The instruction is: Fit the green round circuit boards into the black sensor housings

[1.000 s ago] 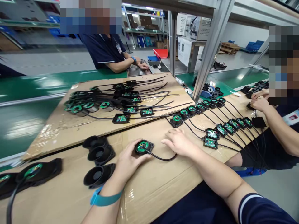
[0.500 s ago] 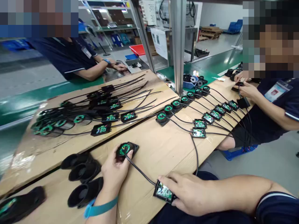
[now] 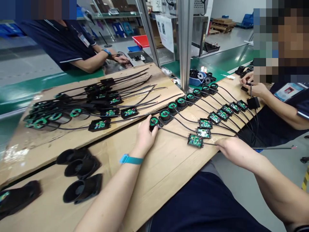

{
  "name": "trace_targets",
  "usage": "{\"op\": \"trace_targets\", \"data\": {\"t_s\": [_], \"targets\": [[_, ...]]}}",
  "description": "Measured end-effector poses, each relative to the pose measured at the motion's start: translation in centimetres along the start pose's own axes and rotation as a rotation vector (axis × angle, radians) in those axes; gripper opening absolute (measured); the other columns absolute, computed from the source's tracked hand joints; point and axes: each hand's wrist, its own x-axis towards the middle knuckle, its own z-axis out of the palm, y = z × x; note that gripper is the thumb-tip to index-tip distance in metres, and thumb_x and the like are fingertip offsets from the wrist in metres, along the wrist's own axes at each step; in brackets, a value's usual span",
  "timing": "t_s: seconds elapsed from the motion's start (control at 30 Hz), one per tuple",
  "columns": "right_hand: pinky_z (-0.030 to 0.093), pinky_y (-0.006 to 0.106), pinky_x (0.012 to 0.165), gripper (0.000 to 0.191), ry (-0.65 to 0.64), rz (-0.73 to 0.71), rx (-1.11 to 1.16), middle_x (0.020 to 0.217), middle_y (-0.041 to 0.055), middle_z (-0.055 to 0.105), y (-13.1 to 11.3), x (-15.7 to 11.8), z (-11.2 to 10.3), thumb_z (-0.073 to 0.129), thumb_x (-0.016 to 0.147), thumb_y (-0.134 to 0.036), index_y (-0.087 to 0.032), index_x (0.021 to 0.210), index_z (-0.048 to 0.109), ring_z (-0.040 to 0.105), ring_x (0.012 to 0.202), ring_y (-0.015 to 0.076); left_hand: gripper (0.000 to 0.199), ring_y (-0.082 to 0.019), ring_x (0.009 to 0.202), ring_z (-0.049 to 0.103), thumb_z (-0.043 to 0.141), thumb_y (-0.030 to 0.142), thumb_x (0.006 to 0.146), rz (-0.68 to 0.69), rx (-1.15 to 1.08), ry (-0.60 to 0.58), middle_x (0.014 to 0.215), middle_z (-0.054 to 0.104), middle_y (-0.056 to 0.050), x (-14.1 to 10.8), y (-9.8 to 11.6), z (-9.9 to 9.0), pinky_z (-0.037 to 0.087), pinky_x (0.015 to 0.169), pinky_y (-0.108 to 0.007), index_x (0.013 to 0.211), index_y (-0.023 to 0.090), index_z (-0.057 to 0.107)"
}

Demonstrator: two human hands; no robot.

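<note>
My left hand is closed round a black round housing with a green ring circuit board in its top. It sits at the near end of a row of similar housings. A black cable runs from it to a small black box with a green circuit board, beside the nearest box of a matching row. My right hand is closed on the cable leaving that box; the cable's bare-wired end sticks out beyond the hand. The fingertips are partly hidden.
Black cup-shaped housings stand at the left front. On the raised cardboard lies a heap of cabled boards. A metal post rises behind the row. One co-worker's hands work at right, another's arm at back left.
My left hand has carried the round housing forward and right to the end of the row. My right hand has moved forward and right, from the board box to its cable.
</note>
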Motion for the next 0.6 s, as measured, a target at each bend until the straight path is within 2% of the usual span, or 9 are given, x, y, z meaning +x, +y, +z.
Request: {"op": "trace_targets", "data": {"t_s": [0.07,0.17,0.27,0.33,0.4,0.53,0.6], "targets": [[0.053,0.041,0.089,0.025,0.086,0.037,-0.047,0.101,0.0126,0.074,1.1,0.3,1.7,0.052,0.096,-0.02,-0.019,0.104,0.076,0.068,0.097,0.0283,0.065,-0.036,0.127,0.055,0.057,0.033,0.094,-0.008,-0.002,0.004,0.139,0.06,-0.021,-0.1,0.4,0.4,0.044,0.111,-0.057,0.152,0.009,0.041],[0.047,0.053,0.103,0.035,0.282,-0.002,-0.006,0.134,0.0203,0.062,-0.1,0.7,3.8,0.056,0.098,-0.029,-0.014,0.127,0.067,0.057,0.124,0.0356,0.076,-0.035,0.139,0.048,0.058,0.034,0.095,-0.003,-0.032,0.013,0.153,0.047,-0.021,-1.8,0.5,-0.1,0.04,0.117,-0.055,0.16,0.012,0.026],[0.043,0.057,0.109,0.048,0.273,-0.137,0.058,0.151,0.022,0.049,-2.9,1.5,5.6,0.064,0.096,-0.037,-0.015,0.138,0.059,0.047,0.135,0.0372,0.078,-0.032,0.145,0.044,0.059,0.038,0.096,0.032,-0.047,-0.046,0.159,0.04,-0.02,-4.4,0.1,-1.4,0.039,0.12,-0.052,0.162,0.016,0.022],[0.042,0.058,0.108,0.048,0.224,-0.203,0.065,0.151,0.0223,0.049,-4.4,2.4,6.7,0.069,0.093,-0.035,-0.015,0.135,0.061,0.046,0.135,0.0379,0.073,-0.032,0.145,0.043,0.058,0.04,0.097,0.034,-0.028,-0.064,0.157,0.043,-0.02,-5.9,-0.4,-2.2,0.037,0.122,-0.051,0.159,0.016,0.029],[0.042,0.057,0.106,0.043,0.227,-0.228,0.063,0.145,0.0211,0.055,-5.1,3.3,7.6,0.07,0.092,-0.033,-0.015,0.13,0.064,0.049,0.132,0.0375,0.067,-0.033,0.146,0.043,0.057,0.043,0.097,-0.01,0.001,-0.042,0.154,0.046,-0.021,-7.0,-0.7,-2.9,0.037,0.122,-0.052,0.154,0.015,0.038],[0.038,0.055,0.107,0.019,0.392,-0.23,0.052,0.135,0.0159,0.064,-4.7,3.7,8.5,0.063,0.097,-0.029,-0.016,0.107,0.072,0.053,0.125,0.0342,0.062,-0.037,0.143,0.044,0.055,0.048,0.096,-0.174,0.156,0.009,0.149,0.05,-0.023,-8.7,-0.1,-5.1,0.037,0.118,-0.058,0.147,0.013,0.046],[0.037,0.055,0.105,0.016,0.469,-0.222,0.015,0.134,0.0141,0.066,-3.9,3.7,8.7,0.062,0.097,-0.028,-0.017,0.096,0.073,0.054,0.124,0.0345,0.062,-0.04,0.144,0.041,0.055,0.048,0.096,-0.259,0.311,0.034,0.149,0.048,-0.024,-9.2,0.6,-6.9,0.033,0.118,-0.061,0.145,0.012,0.047]]}}
